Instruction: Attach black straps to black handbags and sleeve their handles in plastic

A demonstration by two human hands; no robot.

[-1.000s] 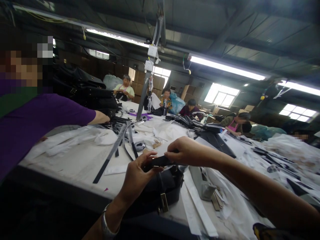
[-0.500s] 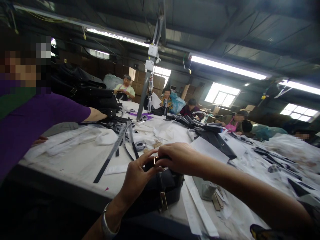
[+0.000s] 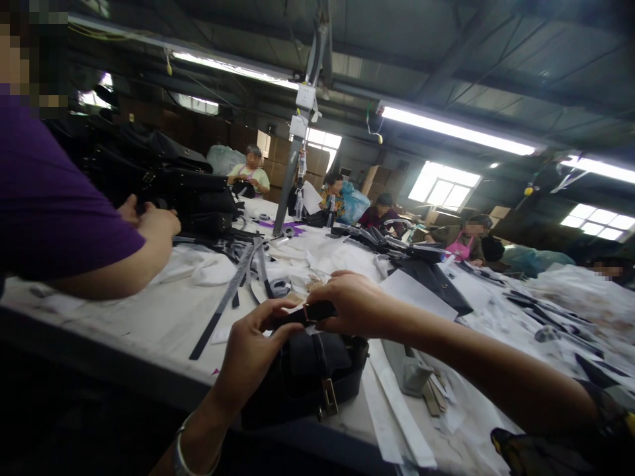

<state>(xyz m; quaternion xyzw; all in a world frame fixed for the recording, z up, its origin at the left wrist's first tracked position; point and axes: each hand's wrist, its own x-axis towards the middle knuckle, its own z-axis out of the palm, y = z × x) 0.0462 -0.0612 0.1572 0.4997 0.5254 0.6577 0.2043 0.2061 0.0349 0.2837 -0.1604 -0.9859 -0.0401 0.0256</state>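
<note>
A black handbag (image 3: 342,380) with a gold-coloured clasp (image 3: 329,396) on its front stands at the near edge of the table, below my hands. Between my hands runs a black strap (image 3: 321,311) with a small gold-coloured metal buckle or loop (image 3: 306,312). My left hand (image 3: 253,347) pinches the strap left of this metal piece, thumb below and fingers above. On the other side, my right hand (image 3: 354,305) grips the strap with its fingers curled round it. Some fingertips of the right hand are hidden.
Loose black strips (image 3: 221,301) and white sheets (image 3: 421,291) cover much of the table (image 3: 149,337). A grey block (image 3: 414,370) stands right of the bag. At left, a co-worker in a purple sleeve (image 3: 64,198) reaches toward piled black bags (image 3: 193,192). Several people sit beyond.
My hands have shifted slightly left and spread a little apart, showing more of the strap. The co-worker at left has moved closer, drawing an arm back toward the bag pile.
</note>
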